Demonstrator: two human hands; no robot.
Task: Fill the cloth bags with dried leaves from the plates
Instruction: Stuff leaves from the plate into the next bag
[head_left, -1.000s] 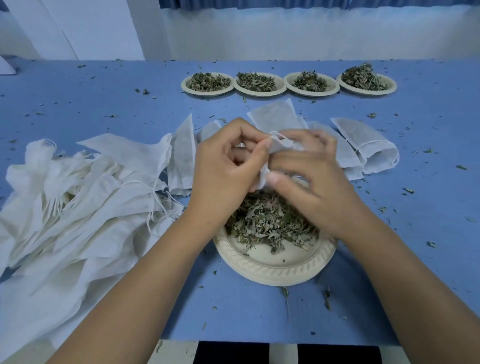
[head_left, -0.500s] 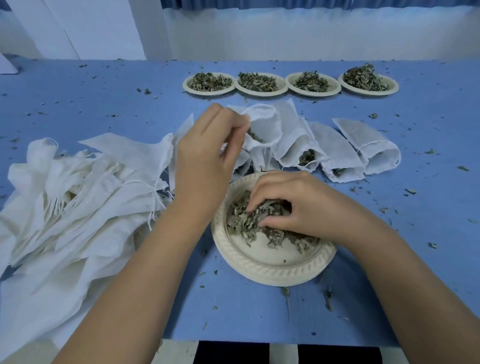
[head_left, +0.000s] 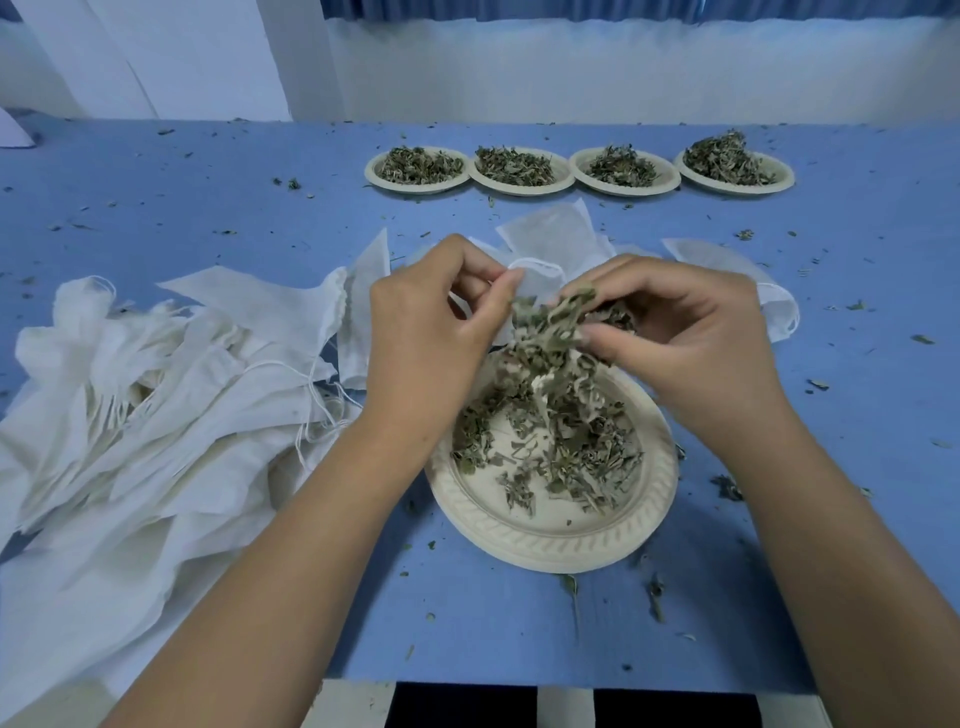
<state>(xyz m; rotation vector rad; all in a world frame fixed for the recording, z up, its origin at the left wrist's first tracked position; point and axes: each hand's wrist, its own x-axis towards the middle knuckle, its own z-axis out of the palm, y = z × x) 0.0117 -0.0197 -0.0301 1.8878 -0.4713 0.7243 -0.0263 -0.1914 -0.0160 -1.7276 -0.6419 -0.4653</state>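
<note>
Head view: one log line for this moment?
left hand pinches cloth bag mouth | right hand grips dried leaves at bag | near plate: leaves remain | phase: filling

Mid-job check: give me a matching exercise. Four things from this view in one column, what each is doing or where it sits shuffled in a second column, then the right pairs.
Things
1. left hand
2. right hand
3. near plate
4. pile of cloth bags

States
A. heaped on the table, left of the near plate
B. grips a clump of dried leaves
C. pinches the rim of an open cloth bag
D. lies below both hands, leaves scattered on it

Pairs: 1-C; 2-B; 3-D; 4-A
</note>
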